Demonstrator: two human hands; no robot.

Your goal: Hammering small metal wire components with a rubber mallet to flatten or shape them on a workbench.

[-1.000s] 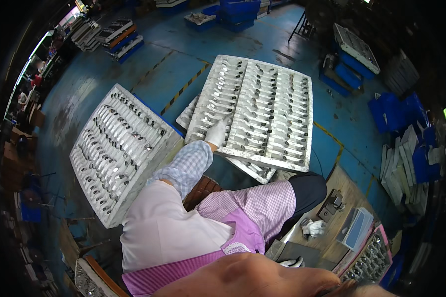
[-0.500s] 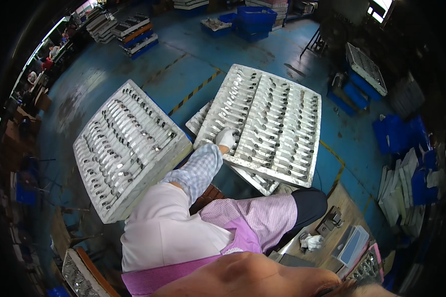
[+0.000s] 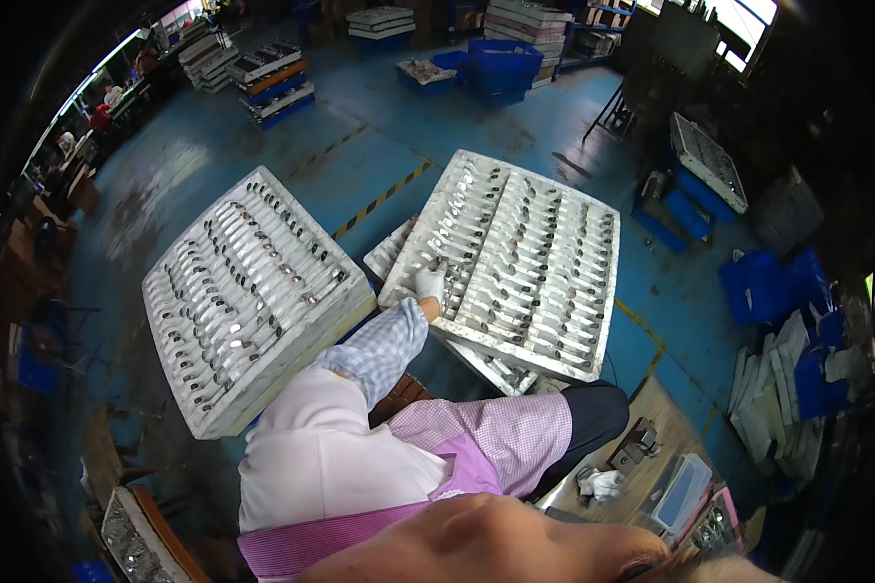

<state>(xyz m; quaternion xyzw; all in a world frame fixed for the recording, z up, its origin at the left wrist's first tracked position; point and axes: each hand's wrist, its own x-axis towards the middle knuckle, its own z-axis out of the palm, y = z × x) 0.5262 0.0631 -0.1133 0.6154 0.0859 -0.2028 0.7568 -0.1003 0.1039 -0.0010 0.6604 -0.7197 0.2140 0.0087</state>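
My left hand [image 3: 430, 285], in a white glove, reaches over the near left part of a white foam tray [image 3: 540, 356]. Its fingers are drawn together at small shiny metal pieces [image 3: 449, 273], which look spoon-like; how many they hold is too small to make out. Rows of such pieces, with dark rounded ends, lie in the slots of this tray. Left of it stands a second, tilted foam tray [image 3: 313, 335], likewise filled with rows of shiny pieces. My right hand is not to be seen.
Another tray [image 3: 491, 363] sits under the right one. At lower right, a wooden bench [image 3: 663, 396] bears a dark metal block [image 3: 638, 442], a crumpled white glove [image 3: 601, 484] and a clear bluish box [image 3: 682, 494]. Blue bins [image 3: 504, 66] and stacked trays [image 3: 274, 83] stand farther off.
My left hand has drawn back slightly toward me and to the left over the tray. The whole view has shifted a little; the trays stay in place.
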